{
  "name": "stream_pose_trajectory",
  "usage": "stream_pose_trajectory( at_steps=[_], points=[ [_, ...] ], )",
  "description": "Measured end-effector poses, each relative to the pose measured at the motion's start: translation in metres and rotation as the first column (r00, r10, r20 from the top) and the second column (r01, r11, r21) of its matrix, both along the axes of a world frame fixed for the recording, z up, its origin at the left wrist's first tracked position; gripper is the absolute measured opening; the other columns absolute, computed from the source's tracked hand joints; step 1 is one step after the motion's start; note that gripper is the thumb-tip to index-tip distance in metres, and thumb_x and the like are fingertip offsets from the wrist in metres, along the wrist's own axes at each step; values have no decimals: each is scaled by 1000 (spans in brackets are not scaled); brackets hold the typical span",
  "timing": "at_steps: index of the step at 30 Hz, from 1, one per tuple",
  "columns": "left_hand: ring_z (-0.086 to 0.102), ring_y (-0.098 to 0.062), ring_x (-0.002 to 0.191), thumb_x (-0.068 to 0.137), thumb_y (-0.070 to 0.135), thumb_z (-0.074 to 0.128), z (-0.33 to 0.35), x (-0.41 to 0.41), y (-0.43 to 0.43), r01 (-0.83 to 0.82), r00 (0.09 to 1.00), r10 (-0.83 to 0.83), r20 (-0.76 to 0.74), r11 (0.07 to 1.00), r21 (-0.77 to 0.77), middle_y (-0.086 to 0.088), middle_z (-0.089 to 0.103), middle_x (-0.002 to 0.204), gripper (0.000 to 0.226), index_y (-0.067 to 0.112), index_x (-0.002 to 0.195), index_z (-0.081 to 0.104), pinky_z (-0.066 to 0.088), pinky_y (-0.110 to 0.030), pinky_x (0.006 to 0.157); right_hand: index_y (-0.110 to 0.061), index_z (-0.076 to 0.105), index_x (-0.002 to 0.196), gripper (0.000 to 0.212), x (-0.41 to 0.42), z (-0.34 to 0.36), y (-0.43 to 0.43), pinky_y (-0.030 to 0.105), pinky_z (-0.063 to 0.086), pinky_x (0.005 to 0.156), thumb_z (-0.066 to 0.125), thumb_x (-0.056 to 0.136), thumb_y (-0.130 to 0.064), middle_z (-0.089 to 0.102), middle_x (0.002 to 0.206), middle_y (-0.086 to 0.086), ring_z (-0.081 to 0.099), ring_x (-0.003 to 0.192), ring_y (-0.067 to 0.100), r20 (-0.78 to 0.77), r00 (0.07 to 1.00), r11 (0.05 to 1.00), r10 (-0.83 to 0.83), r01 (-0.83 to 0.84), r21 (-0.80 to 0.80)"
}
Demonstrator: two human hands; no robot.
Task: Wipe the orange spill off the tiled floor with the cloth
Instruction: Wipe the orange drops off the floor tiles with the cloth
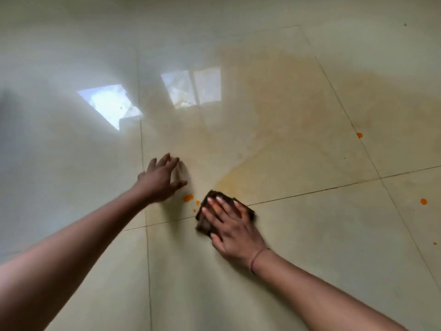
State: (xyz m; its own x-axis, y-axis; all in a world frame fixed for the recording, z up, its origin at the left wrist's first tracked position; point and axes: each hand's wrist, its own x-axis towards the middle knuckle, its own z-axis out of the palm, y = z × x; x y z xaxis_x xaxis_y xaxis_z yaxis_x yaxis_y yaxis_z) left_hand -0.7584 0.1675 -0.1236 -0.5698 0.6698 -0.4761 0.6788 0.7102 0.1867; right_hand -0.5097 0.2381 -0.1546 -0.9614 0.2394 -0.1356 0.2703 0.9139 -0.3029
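1. The right hand (229, 225) is lying flat, fingers spread, pressing the dark cloth (210, 211) onto the floor (310, 247).
2. The left hand (161, 181) is bracing, open and empty.
3. Wiping is under way; orange drops (188, 198) just beside the cloth likely come next, then the pale smear (274, 103) beyond.

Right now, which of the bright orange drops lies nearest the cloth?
The small drop just left of the cloth under the right hand; the bigger drop sits farther left, and the others lie far to the right.
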Motion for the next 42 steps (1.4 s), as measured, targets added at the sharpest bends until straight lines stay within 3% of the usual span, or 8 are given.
stream_pose_trajectory(
  at_steps=[3,8,14,19,25,30,36,42],
  points=[
    [6,-27,147,93,55,40,-19,13,-38,52,996,-50,-80,998,23,2,1,162,70,30,152,13,23,-55,111,-27,46,142,66,30,-3,26,42,22,109,48,78,-44,43,150,2,37,140,21,-1,994,989,106,-105,105],
    [-2,-26,148,96,56,30,-45,18,-47,38,995,-26,-98,991,127,7,-3,162,63,36,152,11,8,-55,112,-23,34,149,68,-45,-5,9,50,20,117,51,85,-39,28,158,3,23,147,22,-14,963,962,-270,270,41],
    [-6,-24,148,100,47,26,-48,13,-54,35,999,-27,-37,973,228,10,-4,161,53,40,150,10,-1,-50,114,-28,31,149,71,-8,-4,-1,45,19,116,45,81,-46,28,158,2,22,147,20,64,947,946,315,-318,55],
    [-4,-23,148,100,44,23,-54,12,-54,16,1000,-12,-15,961,274,11,1,161,50,41,150,15,-1,-47,114,-26,19,153,70,-91,-4,11,46,3,118,43,89,-40,14,162,0,6,150,17,54,976,977,-212,210,35],
    [-8,-24,148,99,20,33,-41,10,-54,-8,997,-14,71,956,293,8,-2,161,57,36,151,14,-6,-46,114,-28,33,148,76,20,0,-44,45,18,114,51,76,-46,28,158,0,20,148,18,56,948,949,314,-313,-31],
    [-4,-25,148,95,31,27,-46,9,-54,-6,999,-9,51,958,288,7,1,161,57,36,150,18,-2,-48,114,-25,29,150,70,-79,2,-25,47,12,117,49,84,-41,23,160,2,17,148,20,53,987,988,-153,152,25],
    [-6,-24,148,103,25,31,-44,11,-55,-20,999,8,41,952,304,8,1,161,51,36,151,18,-5,-46,114,-28,36,146,73,0,-3,-50,45,20,114,50,77,-46,32,157,1,25,146,19,22,938,937,346,-344,-61],
    [-3,-23,148,102,34,30,-52,15,-53,-12,998,29,-55,959,284,9,2,161,51,37,150,17,-1,-49,115,-25,19,153,69,-91,-2,13,48,7,118,44,90,-40,13,162,3,8,150,20,63,957,959,-282,280,35]
  ],
)
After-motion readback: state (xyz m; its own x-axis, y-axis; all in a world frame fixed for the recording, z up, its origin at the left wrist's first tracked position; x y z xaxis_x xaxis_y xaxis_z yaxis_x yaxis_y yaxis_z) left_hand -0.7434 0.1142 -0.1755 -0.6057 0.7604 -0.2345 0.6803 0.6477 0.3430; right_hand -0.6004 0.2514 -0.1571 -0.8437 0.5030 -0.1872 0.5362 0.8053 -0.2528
